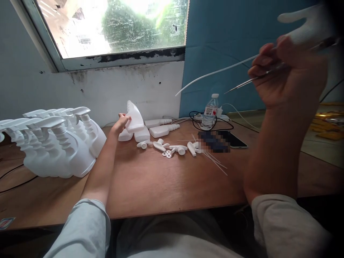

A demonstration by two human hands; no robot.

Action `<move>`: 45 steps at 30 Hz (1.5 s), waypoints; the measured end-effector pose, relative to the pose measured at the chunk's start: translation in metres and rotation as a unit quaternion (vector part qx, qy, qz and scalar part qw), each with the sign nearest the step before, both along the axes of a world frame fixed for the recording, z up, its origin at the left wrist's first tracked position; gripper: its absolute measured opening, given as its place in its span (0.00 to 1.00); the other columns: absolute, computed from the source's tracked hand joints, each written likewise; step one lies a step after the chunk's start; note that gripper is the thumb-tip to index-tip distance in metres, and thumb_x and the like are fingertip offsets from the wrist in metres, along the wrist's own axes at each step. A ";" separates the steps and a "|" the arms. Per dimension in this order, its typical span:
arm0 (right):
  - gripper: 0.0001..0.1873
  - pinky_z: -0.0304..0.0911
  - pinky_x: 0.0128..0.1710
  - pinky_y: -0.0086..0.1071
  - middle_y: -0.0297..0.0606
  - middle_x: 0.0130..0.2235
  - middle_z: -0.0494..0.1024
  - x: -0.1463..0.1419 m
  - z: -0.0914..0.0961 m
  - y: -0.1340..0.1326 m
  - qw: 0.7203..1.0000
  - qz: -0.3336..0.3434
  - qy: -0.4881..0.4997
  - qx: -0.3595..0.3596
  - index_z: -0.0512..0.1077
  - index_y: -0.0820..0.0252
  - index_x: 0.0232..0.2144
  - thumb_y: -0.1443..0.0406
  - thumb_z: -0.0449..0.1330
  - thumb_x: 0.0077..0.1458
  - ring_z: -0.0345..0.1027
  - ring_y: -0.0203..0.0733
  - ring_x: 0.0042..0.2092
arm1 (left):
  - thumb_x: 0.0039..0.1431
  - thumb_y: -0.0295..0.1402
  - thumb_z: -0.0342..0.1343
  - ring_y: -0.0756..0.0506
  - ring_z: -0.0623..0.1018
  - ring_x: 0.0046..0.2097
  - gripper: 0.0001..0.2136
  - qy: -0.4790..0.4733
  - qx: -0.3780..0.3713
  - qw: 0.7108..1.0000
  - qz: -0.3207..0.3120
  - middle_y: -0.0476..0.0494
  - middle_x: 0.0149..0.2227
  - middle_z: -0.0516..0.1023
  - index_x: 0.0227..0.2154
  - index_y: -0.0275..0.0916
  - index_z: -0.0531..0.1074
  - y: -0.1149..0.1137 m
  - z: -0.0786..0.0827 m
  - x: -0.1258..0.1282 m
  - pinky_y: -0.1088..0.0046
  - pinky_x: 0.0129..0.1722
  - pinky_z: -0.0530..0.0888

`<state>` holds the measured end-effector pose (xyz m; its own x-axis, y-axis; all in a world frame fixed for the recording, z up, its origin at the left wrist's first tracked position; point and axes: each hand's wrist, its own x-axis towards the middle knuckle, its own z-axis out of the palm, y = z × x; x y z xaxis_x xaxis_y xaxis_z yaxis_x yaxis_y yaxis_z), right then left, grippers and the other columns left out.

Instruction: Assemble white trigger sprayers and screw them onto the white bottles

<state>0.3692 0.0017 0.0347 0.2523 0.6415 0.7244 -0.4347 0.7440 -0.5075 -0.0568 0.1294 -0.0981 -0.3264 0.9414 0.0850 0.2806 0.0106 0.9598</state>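
Looking through the head camera, I saw the left hand stretched far across the worktop, its fingers closed on one white bottle. The bottle was tilted and lifted clear of the others, I judged so that it could come away without dragging them. Four more empty bottles lay on their sides just beside and behind it, grouped within that arm's reach. The right hand was raised near the camera, fingers curled tight round one trigger head whose long dip tube pointed left. It was held high, it seemed, to keep the tube off the wood, and a second thin rod ran below it from the same grip. About four loose trigger heads and several spare tubes lay mid-worktop. Finished sprayers stood packed in rows at the left, out of the way; I counted roughly eight, the back ones overlapping. One water bottle, one phone and one black cable sat at the back
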 end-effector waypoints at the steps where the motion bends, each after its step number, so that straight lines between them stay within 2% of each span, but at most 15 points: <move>1: 0.20 0.53 0.25 0.25 0.36 0.28 0.71 -0.003 0.000 0.000 1.000 0.003 -0.014 -0.010 0.72 0.63 0.22 0.78 0.50 0.63 0.61 0.26 0.26 | 0.65 0.38 0.55 0.43 0.75 0.48 0.20 -0.004 -0.002 1.000 0.001 0.37 0.53 0.70 0.57 0.36 0.65 0.003 -0.005 0.002 0.59 0.46 0.77; 4: 0.20 0.51 0.25 0.25 0.34 0.27 0.72 -0.009 -0.002 0.004 0.998 0.013 -0.058 -0.028 0.75 0.63 0.24 0.77 0.50 0.63 0.61 0.25 0.26 | 0.65 0.37 0.56 0.42 0.75 0.50 0.19 -0.008 0.000 1.000 0.012 0.37 0.53 0.71 0.56 0.36 0.66 0.011 -0.020 0.009 0.59 0.48 0.77; 8: 0.21 0.51 0.27 0.29 0.29 0.23 0.66 -0.015 -0.006 0.012 0.989 0.003 -0.112 -0.092 0.79 0.60 0.28 0.76 0.49 0.64 0.60 0.24 0.25 | 0.65 0.36 0.56 0.42 0.75 0.51 0.18 -0.007 0.001 1.000 0.014 0.37 0.54 0.71 0.55 0.35 0.67 0.016 -0.035 0.014 0.57 0.50 0.76; 13: 0.22 0.53 0.28 0.28 0.29 0.19 0.58 -0.033 -0.015 0.022 0.978 0.029 -0.125 -0.163 0.79 0.64 0.29 0.74 0.47 0.67 0.56 0.25 0.24 | 0.64 0.36 0.56 0.41 0.74 0.54 0.18 0.002 0.005 1.000 0.007 0.37 0.55 0.71 0.54 0.35 0.68 0.012 -0.040 0.013 0.55 0.53 0.74; 16: 0.18 0.58 0.30 0.29 0.30 0.19 0.59 -0.047 -0.023 0.028 0.973 0.053 -0.134 -0.179 0.77 0.67 0.33 0.74 0.49 0.66 0.59 0.28 0.25 | 0.62 0.32 0.58 0.38 0.71 0.59 0.18 0.024 0.033 0.999 0.015 0.33 0.58 0.69 0.53 0.32 0.69 0.008 -0.034 0.014 0.52 0.60 0.68; 18: 0.13 0.57 0.29 0.29 0.31 0.21 0.62 -0.056 -0.029 0.030 0.963 0.079 -0.166 -0.197 0.75 0.67 0.34 0.75 0.51 0.62 0.61 0.30 0.27 | 0.59 0.28 0.59 0.37 0.67 0.62 0.17 0.041 0.064 0.997 0.019 0.30 0.59 0.69 0.50 0.31 0.71 0.005 -0.024 0.018 0.56 0.64 0.62; 21: 0.05 0.46 0.23 0.26 0.31 0.22 0.61 -0.071 -0.038 0.032 0.936 0.129 -0.241 -0.222 0.68 0.63 0.29 0.75 0.56 0.54 0.55 0.29 0.24 | 0.59 0.28 0.57 0.39 0.70 0.60 0.13 0.047 0.118 0.992 -0.014 0.32 0.57 0.72 0.46 0.33 0.73 -0.004 -0.002 0.031 0.64 0.61 0.65; 23: 0.09 0.37 0.21 0.26 0.29 0.21 0.57 -0.083 -0.045 0.032 0.922 0.138 -0.292 -0.215 0.62 0.61 0.24 0.73 0.60 0.50 0.46 0.27 0.22 | 0.61 0.32 0.54 0.42 0.75 0.54 0.11 0.041 0.146 0.987 -0.056 0.35 0.53 0.75 0.45 0.35 0.73 -0.015 0.016 0.045 0.67 0.56 0.71; 26: 0.14 0.34 0.21 0.27 0.28 0.20 0.53 -0.098 -0.055 0.034 0.905 0.094 -0.374 -0.181 0.60 0.60 0.23 0.67 0.64 0.50 0.41 0.27 0.22 | 0.64 0.38 0.52 0.47 0.79 0.46 0.13 0.015 0.189 0.973 -0.135 0.39 0.50 0.76 0.45 0.36 0.72 -0.043 0.041 0.070 0.71 0.47 0.75; 29: 0.09 0.43 0.23 0.27 0.29 0.22 0.58 -0.109 -0.063 0.033 0.883 0.010 -0.463 -0.081 0.67 0.61 0.29 0.61 0.62 0.54 0.46 0.29 0.23 | 0.63 0.47 0.52 0.49 0.79 0.39 0.19 -0.020 0.207 0.947 -0.244 0.39 0.47 0.76 0.45 0.36 0.71 -0.075 0.058 0.091 0.73 0.39 0.77; 34: 0.10 0.49 0.29 0.29 0.33 0.26 0.68 -0.117 -0.070 0.028 0.804 -0.179 -0.561 0.085 0.74 0.62 0.37 0.66 0.55 0.55 0.51 0.32 0.26 | 0.60 0.54 0.53 0.48 0.79 0.36 0.25 0.020 0.191 0.912 -0.363 0.41 0.39 0.76 0.44 0.35 0.71 -0.110 0.069 0.105 0.75 0.34 0.77; 36: 0.11 0.51 0.30 0.28 0.33 0.26 0.69 -0.120 -0.072 0.027 0.787 -0.215 -0.570 0.100 0.73 0.60 0.41 0.66 0.55 0.56 0.52 0.33 0.26 | 0.59 0.53 0.56 0.49 0.79 0.36 0.23 0.040 0.205 0.908 -0.363 0.42 0.38 0.77 0.44 0.35 0.72 -0.116 0.071 0.106 0.75 0.34 0.77; 39: 0.11 0.53 0.31 0.28 0.32 0.27 0.69 -0.123 -0.072 0.028 0.811 -0.225 -0.537 0.062 0.70 0.59 0.43 0.61 0.55 0.60 0.55 0.34 0.27 | 0.57 0.50 0.61 0.49 0.79 0.34 0.22 0.059 0.240 0.914 -0.321 0.43 0.34 0.78 0.43 0.35 0.73 -0.122 0.073 0.106 0.76 0.33 0.76; 42: 0.12 0.53 0.30 0.29 0.33 0.27 0.67 -0.124 -0.069 0.029 0.831 -0.238 -0.502 0.012 0.67 0.59 0.34 0.56 0.58 0.60 0.55 0.34 0.28 | 0.55 0.45 0.64 0.49 0.79 0.31 0.19 0.075 0.264 0.914 -0.299 0.45 0.29 0.78 0.41 0.34 0.73 -0.125 0.075 0.106 0.76 0.31 0.75; 45: 0.14 0.51 0.30 0.29 0.33 0.26 0.65 -0.123 -0.066 0.027 0.829 -0.232 -0.507 0.037 0.65 0.59 0.28 0.57 0.56 0.61 0.53 0.34 0.28 | 0.58 0.40 0.62 0.49 0.79 0.31 0.16 0.076 0.267 0.913 -0.299 0.44 0.29 0.79 0.42 0.33 0.72 -0.127 0.075 0.106 0.75 0.31 0.75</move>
<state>0.2463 0.0285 -0.0317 -0.3035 0.5899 0.7483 0.5291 0.7575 -0.3825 0.0497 0.0023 -0.0230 0.2854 0.7587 0.5856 0.2133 -0.6460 0.7329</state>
